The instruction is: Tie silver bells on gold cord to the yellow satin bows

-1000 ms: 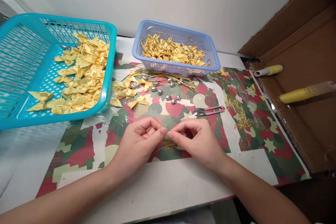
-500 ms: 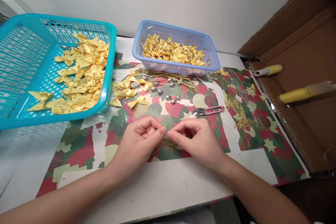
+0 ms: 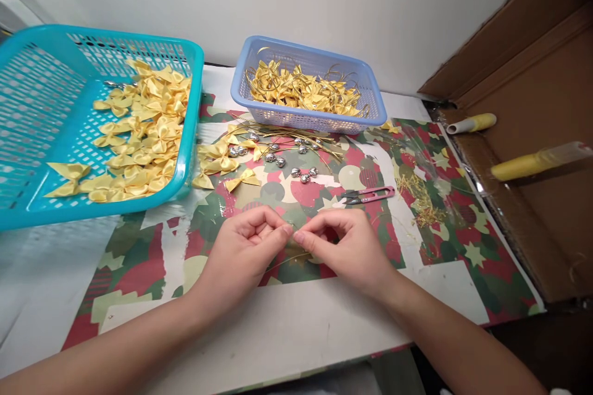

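Note:
Both hands meet over the patterned sheet, fingertips almost touching. My left hand (image 3: 250,244) is closed in a pinch of thumb and forefinger, and my right hand (image 3: 345,244) pinches just beside it. Between them they hold a thin gold cord, mostly hidden by the fingers; a loop of the cord (image 3: 290,260) hangs below the hands. Pink-handled thread snips (image 3: 370,195) lie just beyond my right hand. Small silver bells (image 3: 304,178) are scattered ahead, near loose yellow satin bows (image 3: 243,180) and a bundle of cut gold cords (image 3: 296,133).
A turquoise basket (image 3: 189,129) with many yellow bows stands at left. Behind, a blue basket (image 3: 308,116) holds bows with gold cords attached. Gold cord scraps (image 3: 426,213) lie at right, beside a cardboard wall (image 3: 546,216) with yellow tubes (image 3: 523,165) sticking out.
The view has shifted very slightly, moving the baskets a little to the left in the picture. Both hands keep the same pinch on the cord, with hardly any motion.

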Motion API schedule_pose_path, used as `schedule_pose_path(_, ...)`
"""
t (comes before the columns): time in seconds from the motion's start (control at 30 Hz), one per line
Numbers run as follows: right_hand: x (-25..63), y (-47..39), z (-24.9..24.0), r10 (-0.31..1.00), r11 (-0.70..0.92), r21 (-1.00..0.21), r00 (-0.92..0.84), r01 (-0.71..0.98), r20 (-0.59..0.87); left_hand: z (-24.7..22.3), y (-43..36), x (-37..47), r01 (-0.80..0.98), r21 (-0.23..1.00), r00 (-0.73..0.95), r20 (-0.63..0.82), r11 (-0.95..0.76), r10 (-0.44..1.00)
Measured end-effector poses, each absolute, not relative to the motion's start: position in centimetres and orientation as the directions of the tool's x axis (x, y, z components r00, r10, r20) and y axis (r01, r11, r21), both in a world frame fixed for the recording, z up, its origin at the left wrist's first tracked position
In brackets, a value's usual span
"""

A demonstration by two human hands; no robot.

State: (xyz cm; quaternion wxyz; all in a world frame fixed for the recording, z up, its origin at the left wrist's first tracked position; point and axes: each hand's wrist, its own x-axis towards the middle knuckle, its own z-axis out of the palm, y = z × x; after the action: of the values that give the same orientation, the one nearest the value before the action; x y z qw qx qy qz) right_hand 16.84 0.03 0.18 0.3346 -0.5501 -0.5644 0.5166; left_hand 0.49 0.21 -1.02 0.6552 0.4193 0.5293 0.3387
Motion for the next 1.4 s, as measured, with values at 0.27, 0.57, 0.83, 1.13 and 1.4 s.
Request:
schedule_pose_path(0.27,16.83,0.04,0.18,0.965,-0.147,-0.953,-0.176,0.264,-0.197,-1.12,0.21,0.47,0.006,0.912,0.203,-0.402,0.409,0.893)
schedule_pose_path(0.57,16.85,0.05,0.3,0.963,-0.151,-0.948,-0.175,0.279,-0.204,-0.87,0.11,0.38,0.014,0.91,0.213,-0.408,0.415,0.888)
schedule_pose_path(0.83,16.86,0.1,0.25,0.962,-0.141,-0.951,-0.187,0.275,-0.197,-0.95,0.24,0.47,0.018,0.907,0.208,-0.415,0.42,0.886)
schedule_pose_path(1.13,16.85,0.01,0.31,0.96,-0.152,-0.945,-0.186,0.288,-0.211,-0.93,0.23,0.58,0.007,0.905,0.21,-0.418,0.426,0.884)
schedule_pose_path(1.4,16.86,0.03,0.33,0.962,-0.143,-0.946,-0.185,0.292,-0.202,-0.86,0.24,0.49,0.029,0.902,0.198,-0.427,0.43,0.883)
